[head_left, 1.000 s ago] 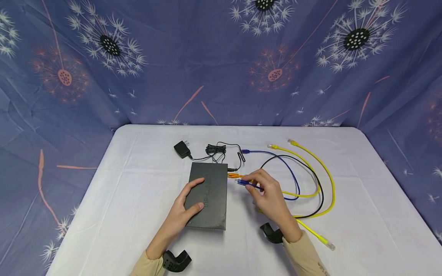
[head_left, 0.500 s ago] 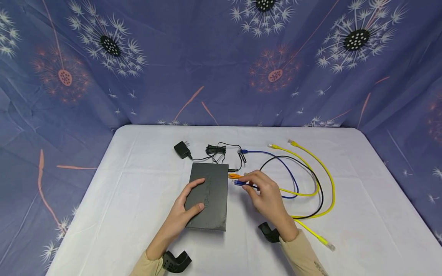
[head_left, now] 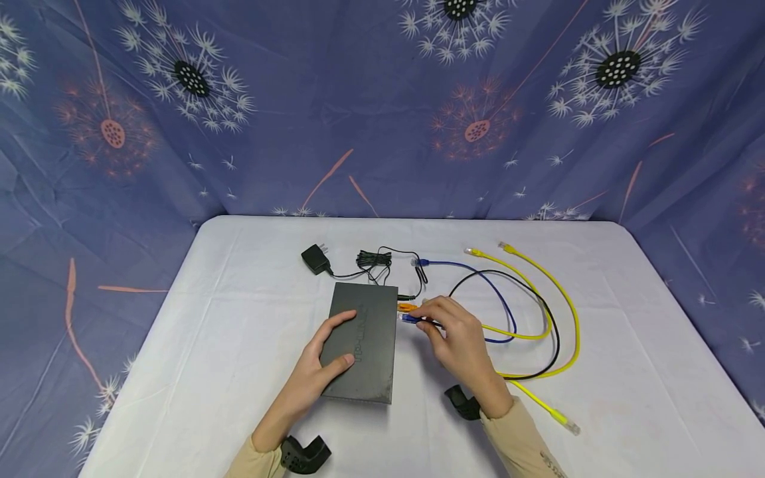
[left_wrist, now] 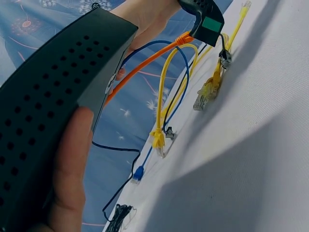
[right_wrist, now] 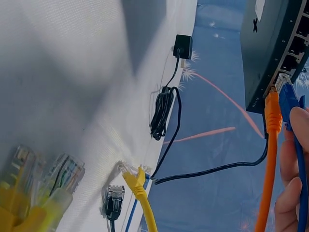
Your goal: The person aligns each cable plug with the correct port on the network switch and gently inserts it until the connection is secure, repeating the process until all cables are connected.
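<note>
Along the left edge of the box [head_left: 370,352], over the table [head_left: 239,318], grips with the left hand [head_left: 307,372], thumb and one finger on top, the rest hidden. Farther back, shows an adapter [head_left: 315,259], then a bundled cord [head_left: 373,258]. As for the box, likely rigid and light enough for one hand; best held by the edges, clear of the ports [right_wrist: 292,58]. At its right side, an orange plug [right_wrist: 273,111] with its tip in a port. Just beside, a blue plug [right_wrist: 288,99], clear tip at the mouth of the next port; cannot tell whether inside. Pinched by the right hand [head_left: 460,345]. Should feel hard, almost weightless, fragile at the tip, with a springy blue cable [right_wrist: 300,169] behind; best held by the body. Farther right, loops of yellow cable [head_left: 576,318] and black cable [head_left: 558,335], probably soft but inclined to hold a curve.
</note>
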### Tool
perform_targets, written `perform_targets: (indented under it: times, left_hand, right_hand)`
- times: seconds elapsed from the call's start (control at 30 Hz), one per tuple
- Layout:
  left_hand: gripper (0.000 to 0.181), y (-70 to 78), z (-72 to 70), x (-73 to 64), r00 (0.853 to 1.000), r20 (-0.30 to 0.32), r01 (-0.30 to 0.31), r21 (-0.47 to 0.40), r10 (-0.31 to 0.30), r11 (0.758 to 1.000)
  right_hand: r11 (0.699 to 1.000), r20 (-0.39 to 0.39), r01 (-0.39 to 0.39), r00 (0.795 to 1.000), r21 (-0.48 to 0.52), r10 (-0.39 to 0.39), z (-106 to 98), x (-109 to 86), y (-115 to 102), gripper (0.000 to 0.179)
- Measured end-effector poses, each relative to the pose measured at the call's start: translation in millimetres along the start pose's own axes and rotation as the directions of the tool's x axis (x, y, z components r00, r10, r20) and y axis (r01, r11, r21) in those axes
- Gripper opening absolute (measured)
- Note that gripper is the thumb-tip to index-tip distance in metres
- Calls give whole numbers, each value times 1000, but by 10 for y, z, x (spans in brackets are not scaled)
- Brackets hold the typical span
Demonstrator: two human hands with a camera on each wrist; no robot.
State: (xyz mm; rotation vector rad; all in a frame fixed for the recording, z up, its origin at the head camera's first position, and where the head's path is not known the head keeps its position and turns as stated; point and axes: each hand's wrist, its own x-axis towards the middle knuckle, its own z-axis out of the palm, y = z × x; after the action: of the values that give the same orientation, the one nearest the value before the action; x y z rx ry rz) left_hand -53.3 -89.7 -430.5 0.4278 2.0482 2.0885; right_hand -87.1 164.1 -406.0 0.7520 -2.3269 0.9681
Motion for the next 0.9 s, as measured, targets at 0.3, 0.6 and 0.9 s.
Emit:
perform_targets:
  times: [0.3,0.6,0.9]
  left_hand:
    - [60,5,-15,-6,1000,11,8,7,-8,1000]
    - [59,-11,-30,-4,999,31,-20,17,20,1000]
    - [59,-25,-42,-14,998,59,-22,21,21,1000]
  right_hand:
    - [999,14,13,1000,37,-14,4,-13,3,21]
    - [997,13,52,999,51,-52,0,-17,2,22]
    - [995,7,64,998,78,-65,7,-45,9,23]
